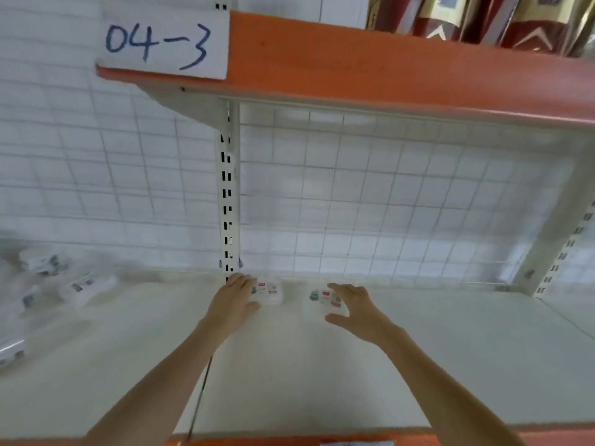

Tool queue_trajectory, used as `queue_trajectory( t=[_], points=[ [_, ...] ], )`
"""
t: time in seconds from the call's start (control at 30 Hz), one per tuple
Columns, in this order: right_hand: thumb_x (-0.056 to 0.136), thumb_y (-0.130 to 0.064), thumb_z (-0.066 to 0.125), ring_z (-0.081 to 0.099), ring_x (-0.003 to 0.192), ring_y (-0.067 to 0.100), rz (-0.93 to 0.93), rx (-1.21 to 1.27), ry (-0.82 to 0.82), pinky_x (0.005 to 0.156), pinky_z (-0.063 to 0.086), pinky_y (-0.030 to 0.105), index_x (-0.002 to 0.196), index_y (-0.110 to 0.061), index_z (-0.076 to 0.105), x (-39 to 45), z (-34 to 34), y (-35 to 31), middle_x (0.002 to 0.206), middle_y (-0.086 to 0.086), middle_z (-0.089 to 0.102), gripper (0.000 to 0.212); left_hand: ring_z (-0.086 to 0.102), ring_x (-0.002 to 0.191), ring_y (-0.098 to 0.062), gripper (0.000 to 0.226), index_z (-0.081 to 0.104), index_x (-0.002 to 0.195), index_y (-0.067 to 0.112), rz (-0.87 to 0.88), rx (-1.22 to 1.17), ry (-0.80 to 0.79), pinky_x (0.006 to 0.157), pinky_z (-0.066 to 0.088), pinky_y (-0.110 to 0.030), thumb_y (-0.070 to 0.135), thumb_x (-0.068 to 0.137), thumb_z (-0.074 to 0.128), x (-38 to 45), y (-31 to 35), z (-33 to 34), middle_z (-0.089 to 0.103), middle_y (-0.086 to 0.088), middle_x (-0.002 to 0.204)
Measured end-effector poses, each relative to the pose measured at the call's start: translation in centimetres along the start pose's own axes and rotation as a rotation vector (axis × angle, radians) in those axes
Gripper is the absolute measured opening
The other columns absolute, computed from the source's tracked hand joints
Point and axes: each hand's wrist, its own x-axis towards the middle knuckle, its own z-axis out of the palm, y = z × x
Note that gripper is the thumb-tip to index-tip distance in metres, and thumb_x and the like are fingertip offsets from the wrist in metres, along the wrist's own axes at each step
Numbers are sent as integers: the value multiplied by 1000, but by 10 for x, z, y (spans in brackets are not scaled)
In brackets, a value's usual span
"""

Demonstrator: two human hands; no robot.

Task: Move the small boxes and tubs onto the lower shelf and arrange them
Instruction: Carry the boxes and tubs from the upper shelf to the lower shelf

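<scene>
Far left, on the next bay, a loose heap of packs (84,286) lies tumbled and unsorted; the blur keeps me from telling boxes from tubs there. I judge those are what remains to be moved. Next comes the slotted upright (228,201) at the back, under the orange shelf (386,66) with its "04-3" label (162,43). My left hand (235,299) sits just right of that upright, fingers curled over one small box (269,291) and its thumb on the near side, setting it against the back of the lower shelf (322,381). My right hand (355,305) has a second box (323,299) between spread fingers and thumb, near the first but apart from it. So I count two boxes placed or nearly so; the row has only begun
</scene>
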Motion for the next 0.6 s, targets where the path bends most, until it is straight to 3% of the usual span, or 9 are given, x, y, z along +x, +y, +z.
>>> queue_trajectory(
  t=[0.1, 0.27, 0.43, 0.6],
  points=[
    [89, -33, 57, 25, 129, 18, -33, 81, -22, 104, 27, 31, 143, -22, 26, 25, 13, 10, 142, -4, 33, 63, 32, 130, -27, 39, 54, 124, 4, -123, 49, 52, 97, 43, -36, 19, 88, 59, 0, 6, 4, 41, -11, 138],
    [85, -19, 62, 48, 106, 10, -63, 246, 111, 88, 39, 16, 122, -18, 48, 53, 37, 4, 124, -7, 36, 40, 44, 116, -24, 32, 53, 120, 7, -244, -24, 120, 94, 40, -29, 15, 89, 56, 0, 9, 12, 50, -7, 122],
    [86, -12, 61, 48, 98, 3, -101, 305, 159, 89, 35, 9, 120, -15, 54, 68, 51, -12, 118, -8, 32, 35, 57, 103, -28, 32, 56, 120, 6, -293, -102, 181, 86, 43, -30, 6, 88, 54, -3, 7, 12, 52, -9, 120],
    [87, -14, 59, 53, 108, 14, -72, 279, 185, 90, 42, 19, 121, -16, 53, 74, 59, -17, 127, -2, 38, 35, 59, 94, -32, 31, 56, 118, 4, -371, -152, 224, 83, 48, -36, 7, 88, 54, 0, 7, 15, 48, -11, 119]
  ],
)
